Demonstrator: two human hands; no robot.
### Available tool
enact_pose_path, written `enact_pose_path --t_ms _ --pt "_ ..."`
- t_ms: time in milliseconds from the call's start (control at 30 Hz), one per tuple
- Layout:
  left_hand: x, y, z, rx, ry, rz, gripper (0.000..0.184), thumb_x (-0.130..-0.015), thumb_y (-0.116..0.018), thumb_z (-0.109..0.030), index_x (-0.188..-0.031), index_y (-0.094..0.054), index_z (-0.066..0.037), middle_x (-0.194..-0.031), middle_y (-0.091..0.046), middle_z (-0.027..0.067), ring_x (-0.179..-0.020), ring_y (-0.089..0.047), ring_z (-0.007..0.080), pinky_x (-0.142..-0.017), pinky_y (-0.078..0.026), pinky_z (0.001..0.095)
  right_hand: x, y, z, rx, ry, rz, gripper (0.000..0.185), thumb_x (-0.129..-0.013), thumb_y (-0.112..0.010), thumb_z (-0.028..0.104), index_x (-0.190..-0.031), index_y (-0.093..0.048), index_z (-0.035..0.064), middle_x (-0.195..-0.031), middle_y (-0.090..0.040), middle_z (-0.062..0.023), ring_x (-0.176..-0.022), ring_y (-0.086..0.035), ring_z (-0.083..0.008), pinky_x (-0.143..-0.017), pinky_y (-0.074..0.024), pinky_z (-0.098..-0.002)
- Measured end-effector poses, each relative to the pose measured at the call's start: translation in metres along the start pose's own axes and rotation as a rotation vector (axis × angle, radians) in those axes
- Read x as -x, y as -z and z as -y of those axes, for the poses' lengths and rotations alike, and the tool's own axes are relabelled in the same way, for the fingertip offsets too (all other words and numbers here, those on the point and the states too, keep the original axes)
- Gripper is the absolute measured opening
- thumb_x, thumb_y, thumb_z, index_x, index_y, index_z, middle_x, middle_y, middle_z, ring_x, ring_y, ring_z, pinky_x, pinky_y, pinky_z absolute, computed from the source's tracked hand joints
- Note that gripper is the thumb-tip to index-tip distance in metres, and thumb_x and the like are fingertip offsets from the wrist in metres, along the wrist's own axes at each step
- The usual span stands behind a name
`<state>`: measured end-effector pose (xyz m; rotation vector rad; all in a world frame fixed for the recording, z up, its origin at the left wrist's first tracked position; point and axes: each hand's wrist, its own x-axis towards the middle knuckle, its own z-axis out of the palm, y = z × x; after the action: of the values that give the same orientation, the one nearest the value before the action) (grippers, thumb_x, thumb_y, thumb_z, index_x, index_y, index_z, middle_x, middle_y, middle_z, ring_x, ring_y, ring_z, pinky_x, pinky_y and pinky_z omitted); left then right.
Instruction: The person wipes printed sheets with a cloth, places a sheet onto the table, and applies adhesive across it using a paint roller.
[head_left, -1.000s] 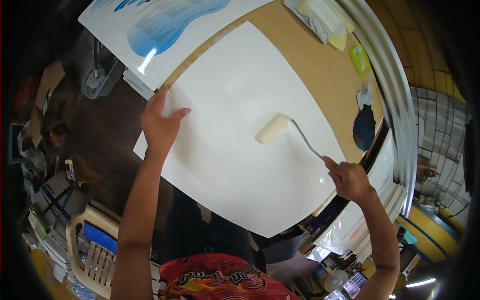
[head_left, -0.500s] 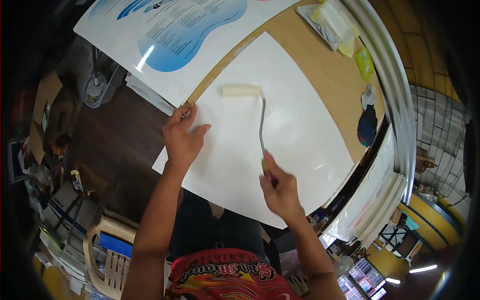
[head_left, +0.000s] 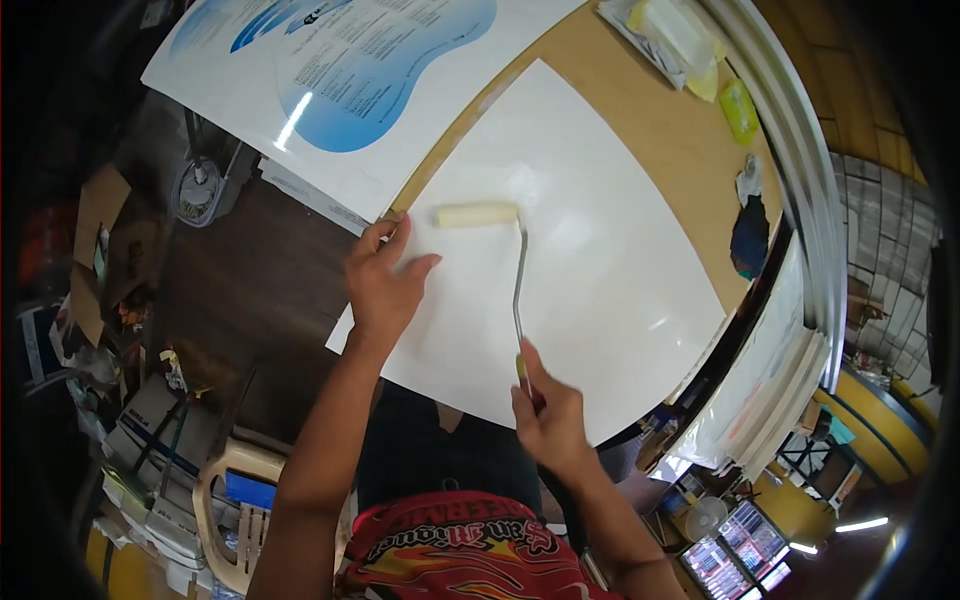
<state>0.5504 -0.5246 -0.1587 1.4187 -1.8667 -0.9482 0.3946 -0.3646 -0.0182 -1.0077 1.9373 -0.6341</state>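
Observation:
A large white sheet [head_left: 590,280] lies on the tan tabletop in front of me. My right hand [head_left: 552,410] is wrapped round the handle of a paint roller [head_left: 478,215], whose cream sleeve rests on the sheet. The roller's bent metal rod runs from the sleeve back to my fist. Along the sheet's left edge rests my left hand [head_left: 385,285], its thumb and fingers spread apart with nothing held. The fingertips touch near the table's edge, beside the roller's left end.
A printed sheet with a blue shape [head_left: 365,105] lies at the upper left. On the tan tabletop [head_left: 690,175] to the right are a tray with a yellowish cloth [head_left: 665,45], a lime-green packet [head_left: 739,112] and a dark cloth [head_left: 750,238]. A plastic chair [head_left: 215,500] stands lower left.
My right hand has drawn the roller toward me across the white sheet. My left hand stays at the sheet's left edge, while the whole view has shifted slightly.

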Motion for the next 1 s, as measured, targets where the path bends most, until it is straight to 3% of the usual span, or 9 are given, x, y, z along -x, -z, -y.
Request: enact_pose_path --t_ms 200,233,267,400,500,633,733,867,1000 --pt "0.000 -0.004 -0.002 -0.026 0.029 0.014 0.062 -0.068 -0.091 -0.011 -0.125 -0.068 -0.002 -0.112 -0.063 0.0131 -0.099 -0.064 0.0291 -0.080 -0.054 0.0362 -0.082 0.006 -0.008 0.103 0.078 -0.171 0.052 -0.090 -0.062 0.003 -0.141 -0.054 0.0000 -0.070 -0.054 -0.0055 -0.061 -0.047 -0.0096 -0.059 -0.0451 -0.0255" --pt "0.002 -0.002 -0.002 -0.047 0.042 0.022 0.063 -0.069 -0.091 -0.012 -0.127 -0.068 -0.003 -0.113 -0.063 0.0130 -0.099 -0.064 0.0277 -0.082 -0.054 0.0354 -0.101 0.011 -0.002 0.075 0.034 -0.209 0.051 -0.087 -0.061 0.002 -0.138 -0.057 0.0001 -0.070 -0.061 -0.0151 -0.056 -0.057 -0.0198 -0.062 -0.0504 -0.0320" --pt "0.005 -0.001 -0.002 -0.076 0.045 0.029 0.062 -0.069 -0.091 -0.012 -0.127 -0.068 -0.002 -0.112 -0.063 0.0132 -0.098 -0.064 0.0277 -0.081 -0.053 0.0355 -0.110 0.016 0.003 -0.068 -0.062 -0.202 0.051 -0.087 -0.061 0.002 -0.138 -0.056 -0.0011 -0.070 -0.061 -0.0157 -0.057 -0.057 -0.0189 -0.061 -0.0502 -0.0317" --pt "-0.001 0.000 -0.004 -0.114 0.057 0.060 0.062 -0.069 -0.091 -0.012 -0.125 -0.069 -0.002 -0.110 -0.063 0.0140 -0.094 -0.063 0.0285 -0.077 -0.053 0.0361 -0.039 0.015 -0.019 0.108 0.005 -0.141 0.053 -0.087 -0.058 -0.004 -0.140 -0.053 -0.0041 -0.074 -0.063 -0.0120 -0.066 -0.059 -0.0135 -0.066 -0.0504 -0.0278" --pt "0.001 0.000 -0.001 -0.095 0.070 0.053 0.060 -0.068 -0.090 -0.012 -0.124 -0.070 -0.002 -0.110 -0.063 0.0142 -0.093 -0.064 0.0293 -0.076 -0.053 0.0367 0.001 0.019 -0.026 -0.049 -0.123 -0.125 0.056 -0.091 -0.059 -0.001 -0.146 -0.049 -0.0018 -0.076 -0.055 0.0024 -0.069 -0.049 -0.0037 -0.066 -0.0436 -0.0207" --pt "0.001 -0.002 -0.004 -0.091 0.027 0.006 0.061 -0.067 -0.090 -0.011 -0.124 -0.070 -0.002 -0.108 -0.063 0.0139 -0.092 -0.064 0.0296 -0.074 -0.053 0.0377 -0.067 0.036 -0.021 -0.031 -0.168 -0.171 0.055 -0.091 -0.062 0.000 -0.145 -0.052 0.0029 -0.073 -0.055 -0.0017 -0.068 -0.050 -0.0088 -0.065 -0.0476 -0.0266" --pt "0.002 -0.003 -0.002 -0.126 0.028 0.002 0.059 -0.068 -0.088 -0.021 -0.122 -0.070 -0.004 -0.104 -0.062 0.0116 -0.091 -0.062 0.0311 -0.077 -0.050 0.0419 -0.028 0.047 -0.037 -0.003 -0.060 -0.104 0.056 -0.092 -0.059 -0.002 -0.146 -0.047 -0.0047 -0.080 -0.051 0.0030 -0.070 -0.046 -0.0050 -0.065 -0.0429 -0.0215" --pt "0.003 -0.002 -0.003 -0.156 0.092 0.081 0.059 -0.071 -0.086 -0.023 -0.125 -0.069 -0.006 -0.110 -0.060 0.0083 -0.099 -0.059 0.0279 -0.082 -0.046 0.0434 0.078 0.055 -0.052 0.093 -0.236 -0.067 0.055 -0.091 -0.060 0.000 -0.144 -0.047 -0.0083 -0.091 -0.061 -0.0011 -0.075 -0.051 -0.0052 -0.071 -0.0448 -0.0209" --pt "0.003 -0.002 -0.004 -0.194 0.055 0.064 0.061 -0.071 -0.087 -0.022 -0.127 -0.068 -0.006 -0.109 -0.060 0.0095 -0.096 -0.060 0.0283 -0.078 -0.047 0.0425 0.047 0.044 -0.091 0.115 -0.176 -0.215 0.055 -0.092 -0.059 0.004 -0.144 -0.048 -0.0065 -0.094 -0.064 -0.0040 -0.077 -0.051 -0.0047 -0.072 -0.0453 -0.0217"
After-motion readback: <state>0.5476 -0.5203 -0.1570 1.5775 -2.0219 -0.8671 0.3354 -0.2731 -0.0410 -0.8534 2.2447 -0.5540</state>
